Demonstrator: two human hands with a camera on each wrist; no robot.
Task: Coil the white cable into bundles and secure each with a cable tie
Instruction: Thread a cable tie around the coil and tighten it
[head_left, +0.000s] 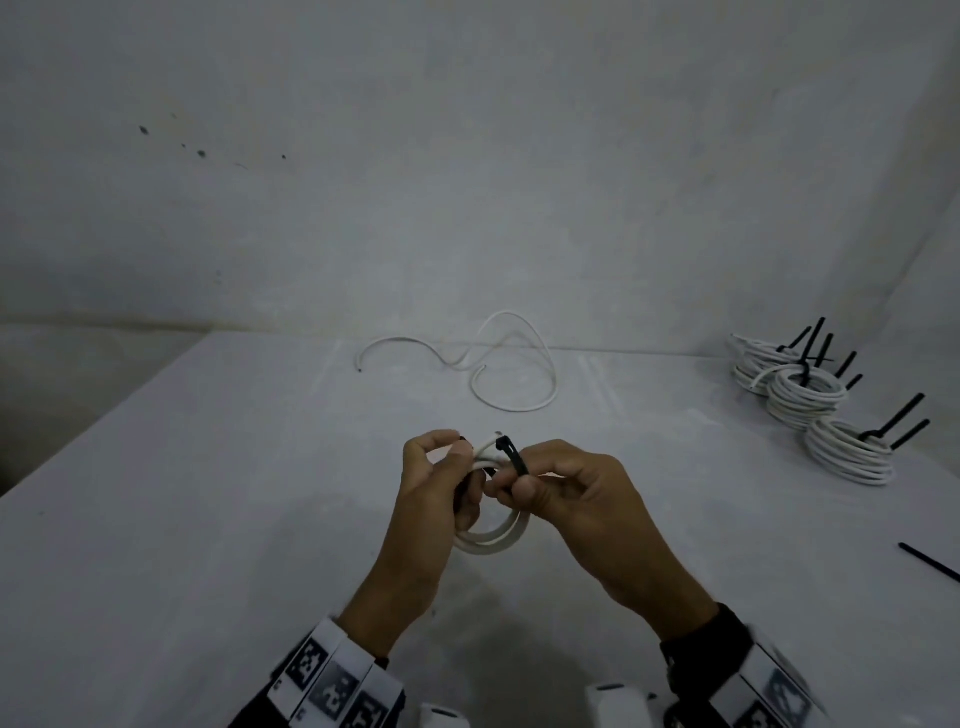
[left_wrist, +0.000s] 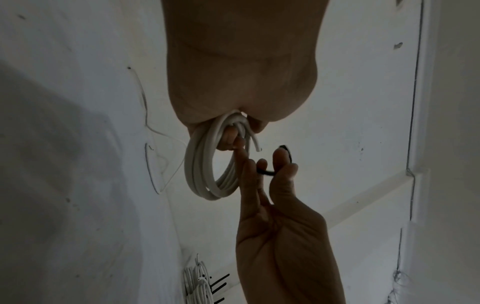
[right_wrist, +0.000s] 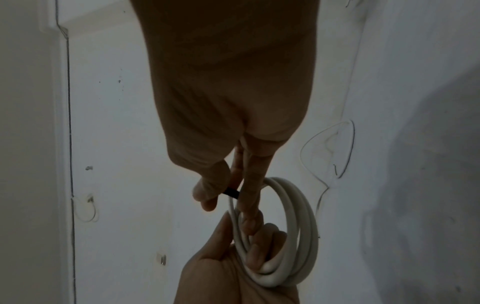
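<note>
A small coil of white cable (head_left: 493, 538) hangs above the table's near middle, and my left hand (head_left: 441, 483) grips its top with curled fingers. In the left wrist view the coil (left_wrist: 205, 170) dangles below that hand's fingers. My right hand (head_left: 524, 480) pinches a black cable tie (head_left: 511, 453) between thumb and fingers right beside the coil's top. The tie's head pokes up above the coil. From the right wrist camera a short piece of the tie (right_wrist: 232, 193) shows between thumb and fingers, next to the coil (right_wrist: 291, 232). How far the tie wraps round the coil is hidden.
A loose white cable (head_left: 498, 364) lies uncoiled at the table's far middle. Several tied coils (head_left: 810, 400) with black tie tails sticking up sit at the far right. One spare black tie (head_left: 930, 562) lies by the right edge. The white table (head_left: 208, 519) meets a wall behind.
</note>
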